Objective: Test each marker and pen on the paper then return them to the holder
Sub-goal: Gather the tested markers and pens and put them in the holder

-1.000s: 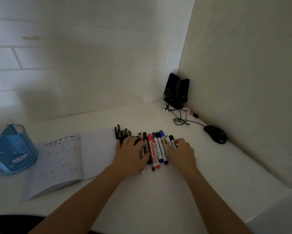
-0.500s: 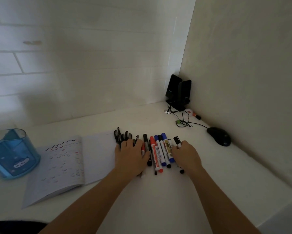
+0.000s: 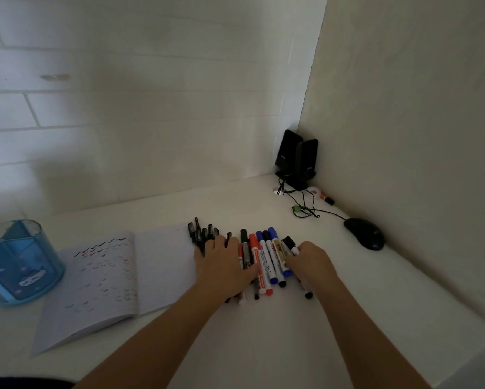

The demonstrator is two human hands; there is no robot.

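Markers and pens (image 3: 263, 256) lie in a row on the desk (image 3: 263, 346) between your hands.
Your left hand (image 3: 224, 269) lies flat over the row's left part, fingers straight across the thin black pens (image 3: 200, 234), gripping nothing. Your right hand (image 3: 313, 265) curls its fingers round a black-capped marker (image 3: 291, 245) at the row's right end; the cap juts past your fingertips. Red, blue and black-capped markers sit side by side between the hands, touching one another. The paper (image 3: 109, 279), an opened booklet with small coloured ticks on its left page, lies just left of the pens; the blue holder (image 3: 19, 262) stands upright beyond it, well apart from the row. A black mouse (image 3: 365, 234) and two speakers (image 3: 297, 157) sit toward the far right corner.
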